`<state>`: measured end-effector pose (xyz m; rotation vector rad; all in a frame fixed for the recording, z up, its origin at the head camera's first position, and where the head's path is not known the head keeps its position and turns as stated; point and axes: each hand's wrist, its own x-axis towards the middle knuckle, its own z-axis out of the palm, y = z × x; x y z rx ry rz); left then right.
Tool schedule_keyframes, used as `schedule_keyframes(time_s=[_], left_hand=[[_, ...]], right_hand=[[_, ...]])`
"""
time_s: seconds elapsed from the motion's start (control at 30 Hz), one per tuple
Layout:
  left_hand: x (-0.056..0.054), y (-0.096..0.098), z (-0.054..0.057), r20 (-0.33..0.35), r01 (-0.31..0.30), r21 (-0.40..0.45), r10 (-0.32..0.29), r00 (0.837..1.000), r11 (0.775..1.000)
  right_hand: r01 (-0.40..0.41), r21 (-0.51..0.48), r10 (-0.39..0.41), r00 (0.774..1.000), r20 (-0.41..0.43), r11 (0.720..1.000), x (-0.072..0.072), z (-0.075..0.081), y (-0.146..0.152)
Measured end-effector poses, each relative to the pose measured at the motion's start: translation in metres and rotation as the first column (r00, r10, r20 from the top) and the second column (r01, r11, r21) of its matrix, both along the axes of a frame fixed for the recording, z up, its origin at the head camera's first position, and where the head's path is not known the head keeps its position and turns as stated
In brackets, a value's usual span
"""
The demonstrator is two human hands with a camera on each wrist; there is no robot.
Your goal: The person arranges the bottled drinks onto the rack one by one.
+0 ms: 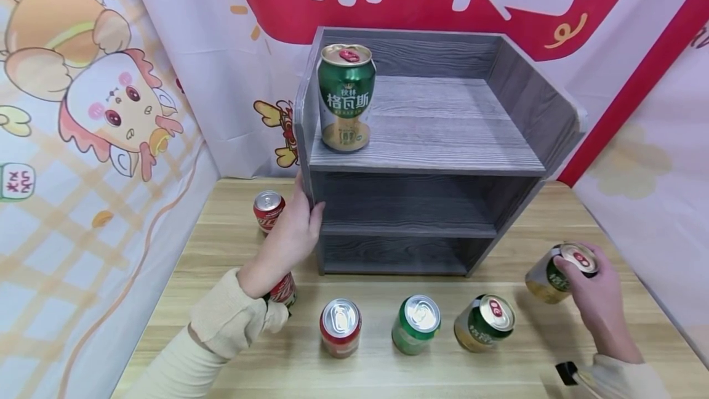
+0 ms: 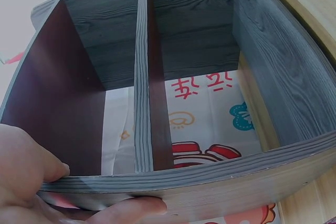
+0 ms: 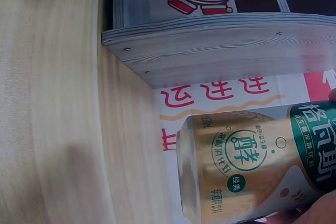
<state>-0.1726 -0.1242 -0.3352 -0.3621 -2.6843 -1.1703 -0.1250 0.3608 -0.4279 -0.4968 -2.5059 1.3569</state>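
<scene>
My left hand grips the left side panel of a grey wood-grain shelf unit, thumb on the front edge and fingers along the outer face. Over the right side of the table, my right hand holds a green-and-gold drink can round its upper part. In the right wrist view this can shows its base clear of the tabletop. A matching can stands upright on the unit's top shelf, against the left panel.
Along the front of the table stand a red can, a green can and another green-and-gold can. Two more red cans stand by my left forearm, one behind and one partly hidden. Printed cloth walls surround the wooden table.
</scene>
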Motion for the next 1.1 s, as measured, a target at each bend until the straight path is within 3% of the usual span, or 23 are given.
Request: schedule_keyframes(time_s=[0.37,0.63,1.1], left_hand=[[0.000,0.000,-0.001,-0.005,0.009,-0.003,-0.009,1.000,1.000],[0.000,0.000,0.000,-0.014,0.015,-0.002,-0.015,1.000,1.000],[0.000,-0.001,0.000,-0.020,0.005,-0.014,-0.005,1.000,1.000]], right_hand=[[-0.025,-0.011,0.025,1.000,0.018,1.000,0.003,0.010,0.003],[-0.085,-0.082,0.076,0.991,-0.111,0.993,0.004,0.021,0.002],[-0.148,0.011,0.148,0.988,-0.045,0.989,0.014,0.046,0.001]])
